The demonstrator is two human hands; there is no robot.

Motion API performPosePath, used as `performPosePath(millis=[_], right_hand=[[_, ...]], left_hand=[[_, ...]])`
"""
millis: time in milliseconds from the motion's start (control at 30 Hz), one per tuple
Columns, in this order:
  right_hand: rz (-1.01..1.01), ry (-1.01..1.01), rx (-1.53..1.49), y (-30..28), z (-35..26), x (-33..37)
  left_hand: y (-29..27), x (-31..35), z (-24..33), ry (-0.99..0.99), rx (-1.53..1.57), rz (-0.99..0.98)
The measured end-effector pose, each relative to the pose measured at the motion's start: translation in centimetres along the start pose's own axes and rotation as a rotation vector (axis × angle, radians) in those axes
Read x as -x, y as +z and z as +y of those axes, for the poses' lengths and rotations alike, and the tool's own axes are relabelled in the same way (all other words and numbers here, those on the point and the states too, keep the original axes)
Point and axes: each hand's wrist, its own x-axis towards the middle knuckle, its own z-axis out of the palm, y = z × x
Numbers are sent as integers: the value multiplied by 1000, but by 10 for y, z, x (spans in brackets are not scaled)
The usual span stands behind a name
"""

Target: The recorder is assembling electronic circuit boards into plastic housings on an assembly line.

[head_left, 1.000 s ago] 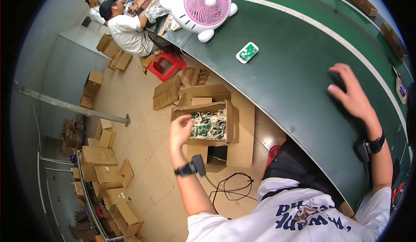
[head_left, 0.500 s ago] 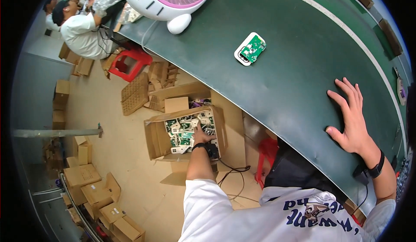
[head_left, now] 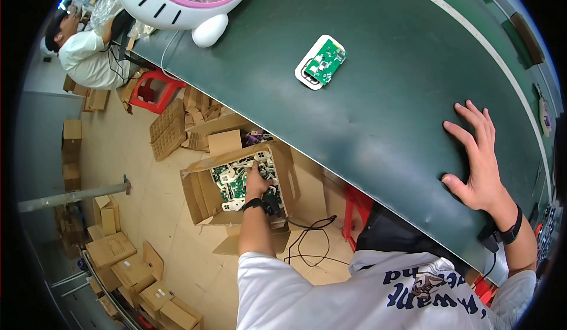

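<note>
My left hand [head_left: 257,183] is down in an open cardboard box [head_left: 202,196] beside the table. It touches the pile of green circuit boards [head_left: 237,186] with white plastic casings inside. Its fingertips are partly lost among the parts, so I cannot tell whether it grips one. Fingers spread, my right hand [head_left: 479,165] rests on the dark green tabletop [head_left: 378,111] and holds nothing. Farther up the table lies a white plastic casing [head_left: 302,77] with a green circuit board [head_left: 326,62] on it, apart from both hands. Both wrists wear black bands.
A white fan [head_left: 171,2] with a pink grille stands at the table's far left. On the floor are a red stool [head_left: 155,91], cardboard trays [head_left: 168,130], loose black cables [head_left: 310,241] and stacked cartons [head_left: 112,250]. A person [head_left: 88,58] sits at the upper left.
My view has shifted, so the table and fan sit farther left. My left hand has moved slightly within the box among the boards. The right hand stays spread on the table.
</note>
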Motion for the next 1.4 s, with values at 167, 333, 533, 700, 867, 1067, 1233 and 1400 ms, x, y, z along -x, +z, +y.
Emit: performPosePath(millis=[167, 333, 533, 700, 867, 1067, 1233, 1400], right_hand=[[12, 4, -14, -1, 1, 4], [40, 0, -51, -3, -1, 3], [64, -6, -112, -2, 0, 4], [119, -23, -181, -3, 11, 11], [219, -89, -411, -8, 39, 13], [343, 130, -1117, -2, 124, 11], [392, 232, -1583, -2, 165, 14], [354, 210, -1715, 5, 166, 5]], left_hand=[[-45, 12, 2, 85, 92, 119], [-87, 53, -1, 253, 318, 121], [-191, 162, 86, 289, 772, 9], [-259, 212, 214, 708, 912, 52], [-273, 195, 337, 841, 810, -8], [-242, 133, 396, 774, 607, -56], [-233, 131, 416, 740, 627, 171], [-227, 141, 411, 657, 493, 437]])
